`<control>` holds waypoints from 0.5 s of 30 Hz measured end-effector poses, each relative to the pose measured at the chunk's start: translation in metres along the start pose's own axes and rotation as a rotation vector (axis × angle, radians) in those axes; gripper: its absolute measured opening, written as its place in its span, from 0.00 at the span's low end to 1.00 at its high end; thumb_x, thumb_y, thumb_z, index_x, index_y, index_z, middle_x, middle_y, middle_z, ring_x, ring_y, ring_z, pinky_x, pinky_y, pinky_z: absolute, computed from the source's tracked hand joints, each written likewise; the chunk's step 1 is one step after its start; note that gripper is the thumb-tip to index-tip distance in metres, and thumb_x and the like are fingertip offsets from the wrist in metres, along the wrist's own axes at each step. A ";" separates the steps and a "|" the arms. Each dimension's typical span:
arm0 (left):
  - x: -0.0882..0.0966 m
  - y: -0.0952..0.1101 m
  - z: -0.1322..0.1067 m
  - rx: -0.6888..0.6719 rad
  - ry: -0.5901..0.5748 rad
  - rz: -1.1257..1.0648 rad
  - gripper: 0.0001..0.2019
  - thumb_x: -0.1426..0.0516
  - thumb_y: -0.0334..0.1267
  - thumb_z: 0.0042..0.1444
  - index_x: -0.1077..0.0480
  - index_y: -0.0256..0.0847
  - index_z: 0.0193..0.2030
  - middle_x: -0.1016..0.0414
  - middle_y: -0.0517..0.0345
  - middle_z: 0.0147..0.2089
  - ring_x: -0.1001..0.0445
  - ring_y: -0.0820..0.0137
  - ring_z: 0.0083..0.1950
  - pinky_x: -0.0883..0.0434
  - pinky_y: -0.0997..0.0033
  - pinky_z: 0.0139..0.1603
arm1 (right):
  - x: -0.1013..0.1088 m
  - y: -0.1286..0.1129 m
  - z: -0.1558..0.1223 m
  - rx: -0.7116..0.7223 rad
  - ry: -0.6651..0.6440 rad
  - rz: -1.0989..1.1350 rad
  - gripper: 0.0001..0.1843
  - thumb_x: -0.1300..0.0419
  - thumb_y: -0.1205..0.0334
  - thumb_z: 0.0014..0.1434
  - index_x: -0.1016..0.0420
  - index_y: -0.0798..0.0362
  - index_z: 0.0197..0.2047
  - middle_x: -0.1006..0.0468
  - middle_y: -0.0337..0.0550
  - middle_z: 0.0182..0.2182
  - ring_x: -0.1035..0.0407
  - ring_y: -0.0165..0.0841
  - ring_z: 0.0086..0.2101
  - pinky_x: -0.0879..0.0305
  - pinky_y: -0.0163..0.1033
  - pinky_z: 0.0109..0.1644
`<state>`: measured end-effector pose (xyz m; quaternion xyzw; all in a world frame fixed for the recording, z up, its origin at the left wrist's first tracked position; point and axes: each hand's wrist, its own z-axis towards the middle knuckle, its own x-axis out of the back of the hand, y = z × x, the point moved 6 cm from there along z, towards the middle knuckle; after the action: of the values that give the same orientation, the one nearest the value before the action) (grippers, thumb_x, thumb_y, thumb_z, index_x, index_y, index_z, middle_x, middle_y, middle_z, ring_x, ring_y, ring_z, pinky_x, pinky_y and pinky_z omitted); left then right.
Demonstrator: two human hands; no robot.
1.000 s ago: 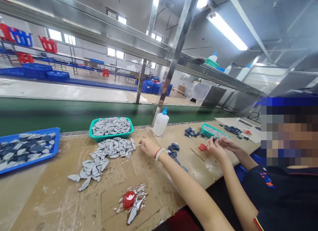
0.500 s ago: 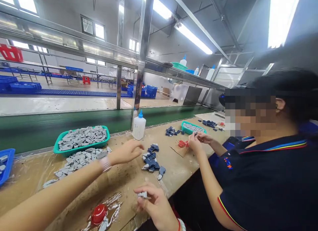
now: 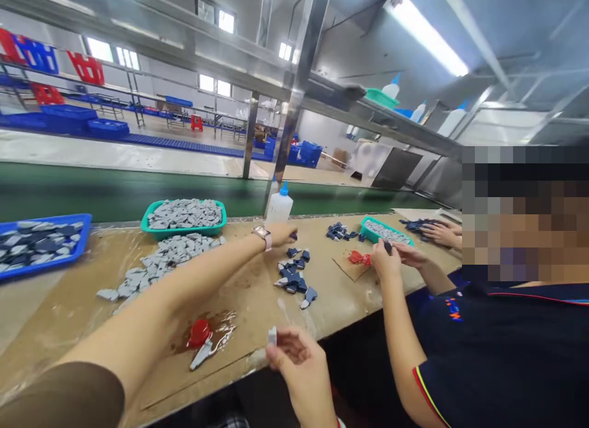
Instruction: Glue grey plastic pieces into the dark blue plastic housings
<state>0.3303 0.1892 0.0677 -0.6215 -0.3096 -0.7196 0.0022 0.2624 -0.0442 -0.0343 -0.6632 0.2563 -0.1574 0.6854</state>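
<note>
Moved since half a second earlier: left hand [image 3: 281, 233], wrist banded by a pale pink watch [image 3: 263, 233], farther out across the brown cardboard-covered bench [image 3: 243, 287] to just in front of the white plastic bottle with a pointed blue cap [image 3: 279, 207]. Pinched between thumb and fingers of the right hand [image 3: 304, 363], held up at the bench's near edge: a small, pale-grey, angular piece [image 3: 272, 336], matt and blocky, partly covered by the fingertips. Too small and far off at the left fingertips to tell parted from closed, with perhaps something dark there. Scattered just below the left hand: flat, sharp-cornered, dark navy pieces [image 3: 292, 279], some with pale-grey ends. Heaped beyond the left forearm: loose, pale-grey, wedge-shaped pieces [image 3: 170, 253], beside a green plastic tray [image 3: 184, 233] piled with more of the same matt grey. Nearer, amid wet, shiny streaks: a glossy red, round, domed object [image 3: 200, 334], with a long, pointed, pale-grey piece [image 3: 201, 356] just beside. Far left, a blue plastic tray [image 3: 86, 234] of mixed navy and grey pieces. At right, a dark-shirted co-worker [image 3: 506, 336], bent over a small dark piece [image 3: 388, 249] held in the fingers.
</note>
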 end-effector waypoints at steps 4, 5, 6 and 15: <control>0.056 -0.019 -0.073 0.049 0.149 -0.168 0.18 0.51 0.49 0.67 0.32 0.34 0.47 0.28 0.51 0.44 0.28 0.65 0.43 0.30 0.60 0.47 | -0.026 -0.026 0.005 0.317 -0.086 -0.369 0.09 0.40 0.68 0.59 0.19 0.54 0.41 0.19 0.49 0.40 0.24 0.36 0.40 0.27 0.40 0.44; 0.068 -0.024 -0.102 0.063 0.183 -0.211 0.20 0.54 0.51 0.68 0.32 0.35 0.45 0.29 0.52 0.42 0.29 0.66 0.42 0.31 0.61 0.46 | -0.034 -0.027 0.005 0.385 -0.119 -0.441 0.10 0.40 0.71 0.59 0.19 0.54 0.41 0.19 0.47 0.39 0.25 0.36 0.40 0.27 0.41 0.45; 0.077 -0.029 -0.133 0.076 0.203 -0.251 0.22 0.56 0.52 0.68 0.32 0.36 0.42 0.29 0.53 0.41 0.30 0.66 0.42 0.32 0.63 0.47 | -0.043 -0.026 0.004 0.440 -0.148 -0.504 0.11 0.40 0.74 0.58 0.19 0.54 0.41 0.19 0.46 0.38 0.25 0.36 0.39 0.28 0.41 0.44; 0.000 -0.092 -0.381 0.359 0.328 -1.192 0.21 0.48 0.66 0.54 0.30 0.54 0.41 0.24 0.61 0.28 0.25 0.63 0.31 0.28 0.64 0.35 | -0.075 -0.005 -0.002 0.562 -0.193 -0.680 0.10 0.36 0.77 0.55 0.18 0.54 0.36 0.20 0.45 0.32 0.30 0.37 0.35 0.31 0.40 0.38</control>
<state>-0.0459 0.0923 0.0138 -0.2148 -0.7131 -0.6201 -0.2466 0.2007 -0.0045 -0.0186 -0.5094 -0.0937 -0.3747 0.7690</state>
